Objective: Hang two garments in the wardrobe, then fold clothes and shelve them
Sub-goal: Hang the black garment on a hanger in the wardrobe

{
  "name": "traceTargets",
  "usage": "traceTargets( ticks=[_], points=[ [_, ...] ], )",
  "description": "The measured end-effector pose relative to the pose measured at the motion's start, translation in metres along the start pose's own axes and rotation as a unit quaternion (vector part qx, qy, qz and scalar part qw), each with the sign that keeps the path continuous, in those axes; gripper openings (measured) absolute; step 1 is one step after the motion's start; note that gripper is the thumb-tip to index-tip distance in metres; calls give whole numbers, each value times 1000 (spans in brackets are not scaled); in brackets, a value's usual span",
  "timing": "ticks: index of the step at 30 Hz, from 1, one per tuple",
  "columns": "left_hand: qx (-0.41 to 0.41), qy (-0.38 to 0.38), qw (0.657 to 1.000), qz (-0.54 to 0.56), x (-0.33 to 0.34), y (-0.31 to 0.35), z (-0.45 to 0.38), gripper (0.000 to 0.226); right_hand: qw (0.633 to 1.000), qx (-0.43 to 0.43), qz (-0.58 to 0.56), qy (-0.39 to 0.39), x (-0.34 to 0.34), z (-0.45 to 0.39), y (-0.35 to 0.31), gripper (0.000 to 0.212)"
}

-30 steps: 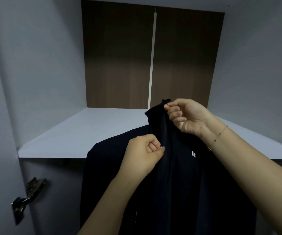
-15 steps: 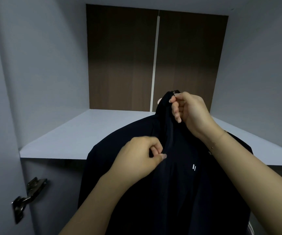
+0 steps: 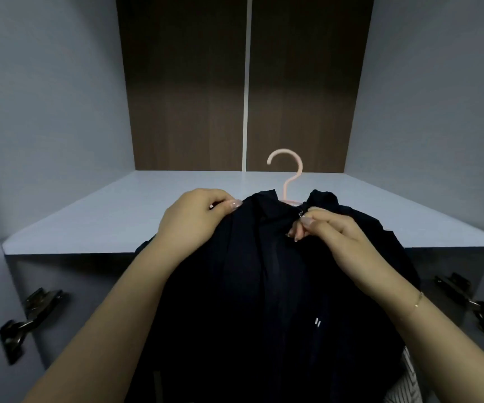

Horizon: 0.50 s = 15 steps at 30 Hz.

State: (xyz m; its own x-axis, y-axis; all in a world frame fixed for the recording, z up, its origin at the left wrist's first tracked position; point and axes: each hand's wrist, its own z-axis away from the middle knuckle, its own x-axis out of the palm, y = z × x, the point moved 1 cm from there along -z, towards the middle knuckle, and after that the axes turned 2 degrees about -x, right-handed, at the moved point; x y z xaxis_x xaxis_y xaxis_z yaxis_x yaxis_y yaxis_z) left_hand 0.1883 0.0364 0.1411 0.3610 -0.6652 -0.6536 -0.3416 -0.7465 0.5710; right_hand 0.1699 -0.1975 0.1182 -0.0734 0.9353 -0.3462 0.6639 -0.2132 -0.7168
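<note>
While the dark jacket [image 3: 264, 286] is held up on a pink hanger [image 3: 288, 175] before the front edge of the wardrobe shelf [image 3: 118, 216], its left shoulder is gripped by the left hand [image 3: 194, 216]. A zipper pull at the collar is pinched by the right hand [image 3: 331, 231]. Striped fabric [image 3: 406, 385] is seen at lower right.

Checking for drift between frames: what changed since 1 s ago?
The left hand moved from mid-front up to the dark jacket's left collar. The right hand shifted from the collar top to the zipper pull. The pink hanger hook is now exposed. Both hands still grip the jacket.
</note>
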Motion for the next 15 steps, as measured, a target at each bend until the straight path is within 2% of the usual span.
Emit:
traceTargets(
  ticks=[2,3,5,8,12,15],
  points=[
    [-1,-48,989,137,-4,9,13,22,1000,15,8,8,-8,20,-3,29],
    [-4,-60,983,173,-5,13,20,21,999,28,1,21,-13,30,-6,24],
    [-9,-67,979,192,-3,16,35,21,995,58,-26,81,-23,50,-7,22],
    [-12,-82,974,211,8,15,56,20,971,92,-38,215,-28,78,-3,27],
    [-7,-110,970,215,35,10,89,14,960,124,11,253,-15,117,7,20],
    [-42,-126,957,259,52,-4,116,12,929,164,64,325,-7,151,25,19]
  ],
)
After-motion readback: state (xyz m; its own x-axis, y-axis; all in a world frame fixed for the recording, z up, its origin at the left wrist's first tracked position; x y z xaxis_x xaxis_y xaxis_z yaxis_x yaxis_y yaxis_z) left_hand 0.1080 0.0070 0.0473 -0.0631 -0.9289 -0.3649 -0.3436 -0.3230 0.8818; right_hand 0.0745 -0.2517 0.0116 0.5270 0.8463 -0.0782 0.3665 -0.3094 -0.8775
